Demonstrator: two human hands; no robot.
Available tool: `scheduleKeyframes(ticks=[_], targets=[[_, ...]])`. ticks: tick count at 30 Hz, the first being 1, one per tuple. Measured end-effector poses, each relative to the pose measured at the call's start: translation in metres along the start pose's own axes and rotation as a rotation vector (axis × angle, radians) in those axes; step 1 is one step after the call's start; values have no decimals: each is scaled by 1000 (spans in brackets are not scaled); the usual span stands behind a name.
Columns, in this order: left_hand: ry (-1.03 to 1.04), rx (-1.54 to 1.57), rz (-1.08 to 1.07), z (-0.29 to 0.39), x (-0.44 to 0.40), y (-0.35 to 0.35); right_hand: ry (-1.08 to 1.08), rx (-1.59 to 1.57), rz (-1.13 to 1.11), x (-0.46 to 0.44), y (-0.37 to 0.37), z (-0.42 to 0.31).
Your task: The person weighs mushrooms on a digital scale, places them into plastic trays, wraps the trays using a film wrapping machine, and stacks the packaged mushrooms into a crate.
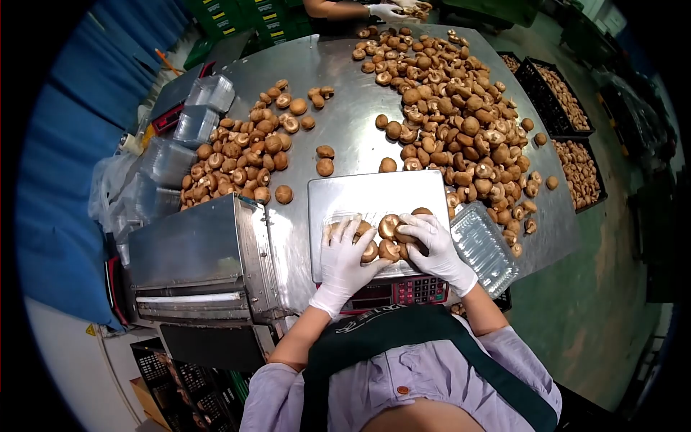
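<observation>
Both my hands wear white gloves over a metal weighing scale [381, 189] with a red keypad. A clear plastic tray [332, 217] lies on the scale, largely hidden by brown mushrooms [389, 250] and my hands. My left hand [347, 261] curls over mushrooms at the tray's left side, its thumb pointing right. On the right side, my right hand [433, 248] has its fingers wrapped over a mushroom. Just right of the scale sits another clear plastic tray [484, 248].
A large mushroom heap [468, 122] covers the table's right side, a smaller heap [245, 155] the left. Stacked clear trays [169, 162] stand far left, above a metal machine [191, 245]. Crates of mushrooms [561, 97] are at right. A co-worker's gloved hands [389, 12] show at the top.
</observation>
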State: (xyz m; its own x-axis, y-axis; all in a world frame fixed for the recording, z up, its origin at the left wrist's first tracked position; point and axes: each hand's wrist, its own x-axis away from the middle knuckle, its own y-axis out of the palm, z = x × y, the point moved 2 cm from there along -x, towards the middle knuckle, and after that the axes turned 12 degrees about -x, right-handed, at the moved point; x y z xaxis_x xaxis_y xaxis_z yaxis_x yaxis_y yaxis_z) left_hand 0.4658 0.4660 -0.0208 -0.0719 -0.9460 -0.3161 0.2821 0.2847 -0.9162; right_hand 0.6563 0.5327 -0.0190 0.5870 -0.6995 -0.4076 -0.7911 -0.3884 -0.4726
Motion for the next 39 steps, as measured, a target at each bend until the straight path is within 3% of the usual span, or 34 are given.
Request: scheduleKeyframes(ticks=[4,7,10,20,22,24,27,30,33,36,39], targets=[[71,-8,-41,-4,-7,-6,-15,-50,10,-2,-1,2],[25,115,-67,-10,-3,-2,259,-458,135,8,-6,6],[52,89,-161,-15,-7,-7,290,-793,237,12,-11,9],[15,191,-88,-22,-11,-17,357,-1025,235,22,-30,4],[1,208,-66,-24,-6,-22,341,-969,237,32,-39,-3],[-101,247,1,-40,-1,-21,497,-833,217,43,-59,-17],[-360,403,104,-71,16,-4,638,-439,8,86,-107,-8],[-520,528,139,-94,16,-3,992,-359,-50,131,-143,-15],[-562,540,134,-120,9,8,1258,58,-234,173,-161,-1],[-607,500,168,-143,0,27,1226,187,-73,217,-162,25],[-627,497,186,-157,-4,41,1164,258,-42,190,-164,10]])
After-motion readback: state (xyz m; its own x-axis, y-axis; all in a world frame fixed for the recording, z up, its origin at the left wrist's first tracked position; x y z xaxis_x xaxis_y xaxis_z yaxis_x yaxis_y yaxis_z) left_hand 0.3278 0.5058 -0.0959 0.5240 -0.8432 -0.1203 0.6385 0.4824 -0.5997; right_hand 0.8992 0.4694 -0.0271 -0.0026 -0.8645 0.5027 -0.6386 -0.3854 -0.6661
